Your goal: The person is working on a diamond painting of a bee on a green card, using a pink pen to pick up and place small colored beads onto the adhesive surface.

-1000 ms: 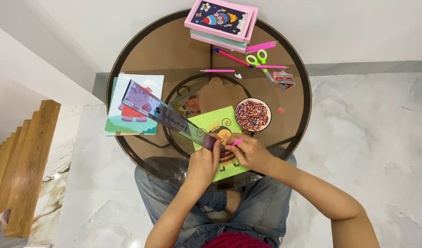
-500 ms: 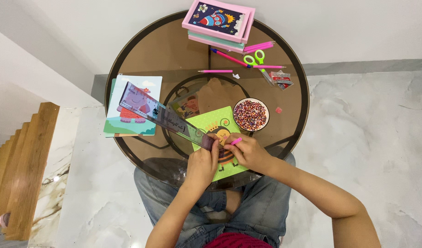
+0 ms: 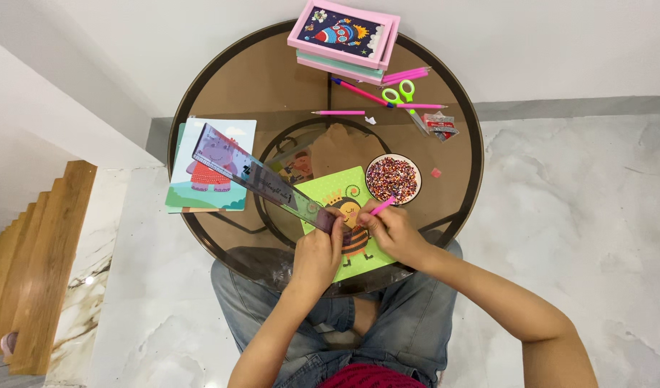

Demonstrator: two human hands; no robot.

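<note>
Both hands [image 3: 355, 241] over bee card [image 3: 344, 223] (ruler-side left)

On the round brown glass table [image 3: 222, 86]: two picture cards, a green bee card [image 3: 328, 188] and a hippo card [image 3: 222, 154]; one clear plastic ruler [image 3: 261, 185]; one bowl of beads [image 3: 392, 178]; one pair of green-handled scissors [image 3: 400, 93].

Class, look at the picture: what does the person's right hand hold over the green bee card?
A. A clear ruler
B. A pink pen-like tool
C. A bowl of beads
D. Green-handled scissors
B: the right hand grips a thin pink tool over the bee card; the left hand holds the ruler.
</note>
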